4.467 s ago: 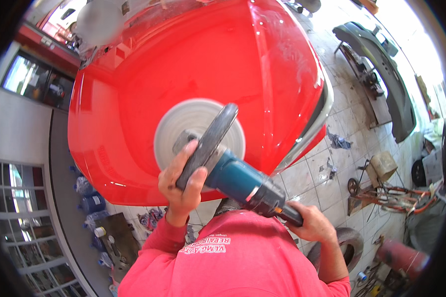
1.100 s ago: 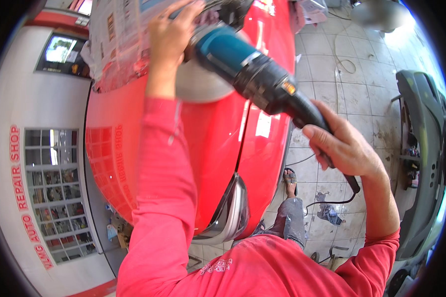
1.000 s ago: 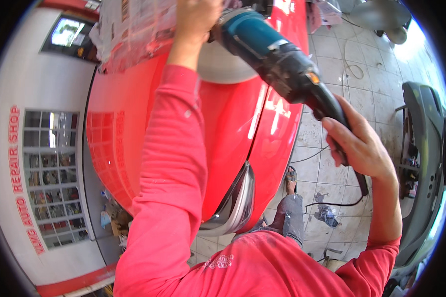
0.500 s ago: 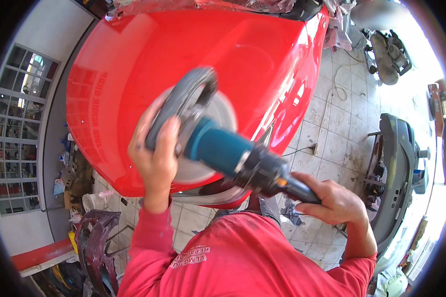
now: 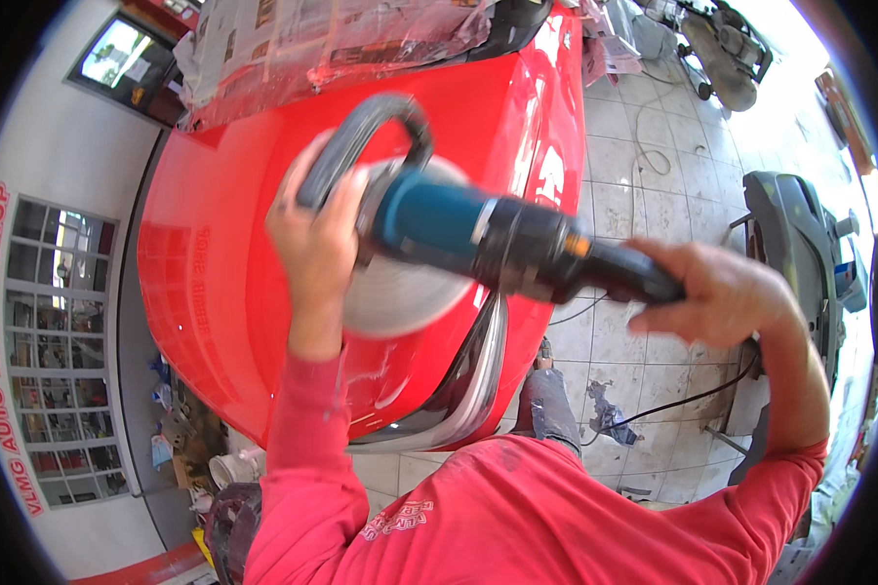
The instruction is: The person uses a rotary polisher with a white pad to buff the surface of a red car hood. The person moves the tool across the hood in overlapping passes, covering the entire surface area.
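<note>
As both hands [image 5: 314,237] grip the polisher [image 5: 437,224], left arm [image 5: 307,419] forward, right elbow [image 5: 798,437] bent

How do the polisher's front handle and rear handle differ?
The front handle is a curved loop, while the rear handle is a straighter bar. The left hand grips the front handle; the right hand grips the rear handle. The front handle sits by the white pad, the rear handle at the opposite end. Both are dark.
</note>
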A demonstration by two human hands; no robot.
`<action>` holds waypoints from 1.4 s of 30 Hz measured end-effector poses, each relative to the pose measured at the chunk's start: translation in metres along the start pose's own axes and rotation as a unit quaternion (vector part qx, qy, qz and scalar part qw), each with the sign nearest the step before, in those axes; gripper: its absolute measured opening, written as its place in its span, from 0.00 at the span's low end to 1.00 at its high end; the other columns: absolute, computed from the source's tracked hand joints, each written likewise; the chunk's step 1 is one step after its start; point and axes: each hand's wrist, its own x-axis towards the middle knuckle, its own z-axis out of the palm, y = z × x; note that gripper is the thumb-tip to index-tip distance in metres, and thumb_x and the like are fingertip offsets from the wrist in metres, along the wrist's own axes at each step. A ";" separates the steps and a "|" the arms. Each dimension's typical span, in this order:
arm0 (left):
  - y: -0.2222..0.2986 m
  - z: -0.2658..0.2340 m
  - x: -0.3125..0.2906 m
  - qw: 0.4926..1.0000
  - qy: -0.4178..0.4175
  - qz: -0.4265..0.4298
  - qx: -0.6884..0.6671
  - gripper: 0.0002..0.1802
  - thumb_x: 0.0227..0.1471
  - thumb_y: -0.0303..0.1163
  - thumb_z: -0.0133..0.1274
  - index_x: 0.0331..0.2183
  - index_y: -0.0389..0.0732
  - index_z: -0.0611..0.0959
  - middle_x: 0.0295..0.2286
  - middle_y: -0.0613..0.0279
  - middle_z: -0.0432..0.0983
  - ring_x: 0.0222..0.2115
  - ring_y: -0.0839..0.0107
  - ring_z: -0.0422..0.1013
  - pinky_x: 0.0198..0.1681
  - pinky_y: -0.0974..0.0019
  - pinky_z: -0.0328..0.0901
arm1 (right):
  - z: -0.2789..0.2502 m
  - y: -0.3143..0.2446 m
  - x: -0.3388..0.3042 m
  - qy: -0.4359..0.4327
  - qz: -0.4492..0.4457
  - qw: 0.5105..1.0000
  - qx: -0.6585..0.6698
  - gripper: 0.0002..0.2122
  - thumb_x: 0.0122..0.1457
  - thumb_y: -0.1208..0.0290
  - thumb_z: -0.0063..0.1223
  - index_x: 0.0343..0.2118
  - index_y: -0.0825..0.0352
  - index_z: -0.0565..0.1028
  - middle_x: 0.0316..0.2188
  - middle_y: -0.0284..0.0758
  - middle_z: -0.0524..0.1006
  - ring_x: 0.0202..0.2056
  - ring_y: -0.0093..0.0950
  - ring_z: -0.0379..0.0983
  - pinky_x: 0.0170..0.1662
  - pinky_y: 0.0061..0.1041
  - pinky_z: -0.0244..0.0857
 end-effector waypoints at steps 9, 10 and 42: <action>-0.052 0.142 0.155 0.972 -0.107 -0.029 -0.209 0.14 0.53 0.27 0.68 0.39 0.27 0.88 0.24 0.69 0.78 0.22 0.81 0.70 0.27 0.73 0.65 | -0.113 0.019 0.015 0.131 0.114 0.982 0.068 0.20 0.63 0.65 0.65 0.54 0.65 0.73 0.22 0.29 0.72 0.15 0.19 0.71 0.17 0.23 0.70; -0.048 0.134 0.151 0.969 -0.108 -0.043 -0.218 0.13 0.53 0.27 0.68 0.37 0.27 0.88 0.24 0.68 0.78 0.22 0.81 0.70 0.27 0.72 0.65 | -0.113 0.012 0.015 0.115 0.102 0.986 0.062 0.19 0.63 0.66 0.64 0.54 0.65 0.73 0.21 0.30 0.73 0.15 0.19 0.71 0.17 0.23 0.70; -0.008 -0.012 -0.029 0.995 0.071 0.068 0.000 0.23 0.53 0.27 0.62 0.52 0.30 0.85 0.45 0.53 0.85 0.44 0.69 0.81 0.51 0.65 0.73 | -0.004 -0.042 0.003 -0.011 0.144 0.989 -0.043 0.27 0.59 0.70 0.69 0.61 0.64 0.72 0.29 0.30 0.79 0.22 0.20 0.77 0.27 0.25 0.71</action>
